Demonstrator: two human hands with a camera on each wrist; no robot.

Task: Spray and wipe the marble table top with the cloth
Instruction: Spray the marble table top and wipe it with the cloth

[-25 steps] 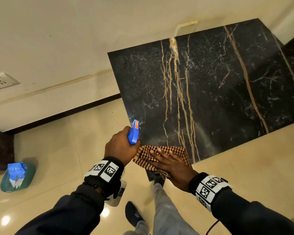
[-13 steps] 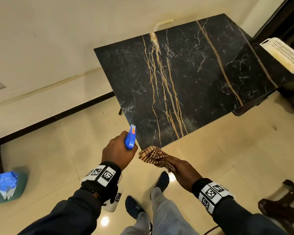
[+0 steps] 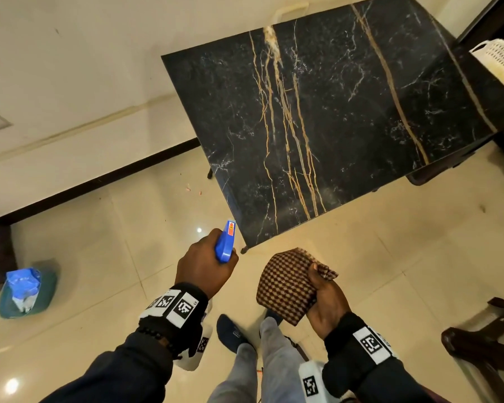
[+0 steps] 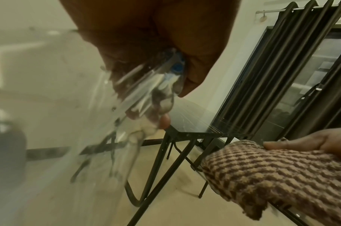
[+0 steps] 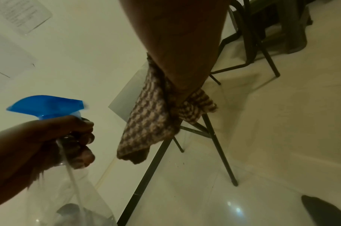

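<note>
head view: left hand (image 3: 204,267) grips spray bottle (image 3: 224,242), right hand (image 3: 328,298) clutches cloth (image 3: 285,283) (off the table (image 3: 346,117)).

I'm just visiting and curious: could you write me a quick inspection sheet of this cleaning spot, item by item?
Surface: black marble table top with gold veins, nothing on it.
Job's things: spray bottle; checked cloth, off the table.
Clutter: blue bag in a green bin on the floor.
Hands: left hand grips the bottle; right hand holds the cloth.
Cables: nothing seen.
Surroundings: white basket, dark wooden furniture, tiled floor.
</note>
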